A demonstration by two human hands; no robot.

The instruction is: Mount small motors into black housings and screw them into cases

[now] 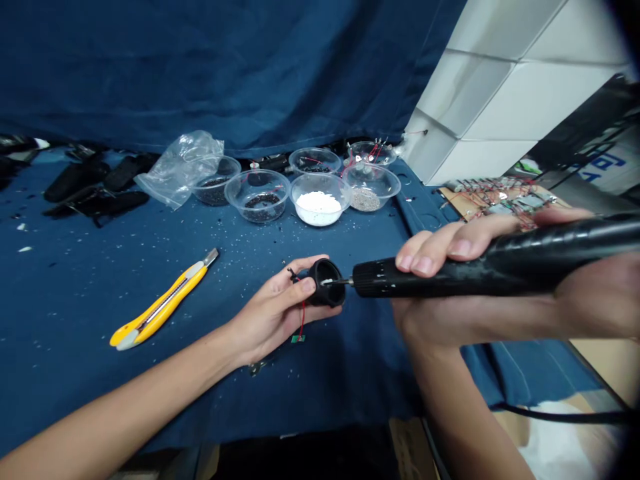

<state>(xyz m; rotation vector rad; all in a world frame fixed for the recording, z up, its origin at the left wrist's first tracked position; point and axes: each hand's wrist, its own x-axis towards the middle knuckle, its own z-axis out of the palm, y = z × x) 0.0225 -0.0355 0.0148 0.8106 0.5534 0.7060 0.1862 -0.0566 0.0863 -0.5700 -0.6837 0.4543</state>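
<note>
My left hand (280,303) holds a round black cup-shaped part (327,283) between thumb and fingers, its opening turned to the right. A red wire with a small green board (299,339) hangs from the part. My right hand (465,250) is wrapped round a black electric screwdriver (430,277) lying nearly level. The driver's thin bit reaches into the opening of the black part, where a bit of white shows. What the tip touches inside cannot be made out.
A yellow utility knife (163,303) lies at left. Behind stand clear bowls, one with white pieces (320,208), and a plastic bag (183,167). Black parts (95,187) lie back left. A board with wired parts (500,197) and white boxes (480,100) are at right.
</note>
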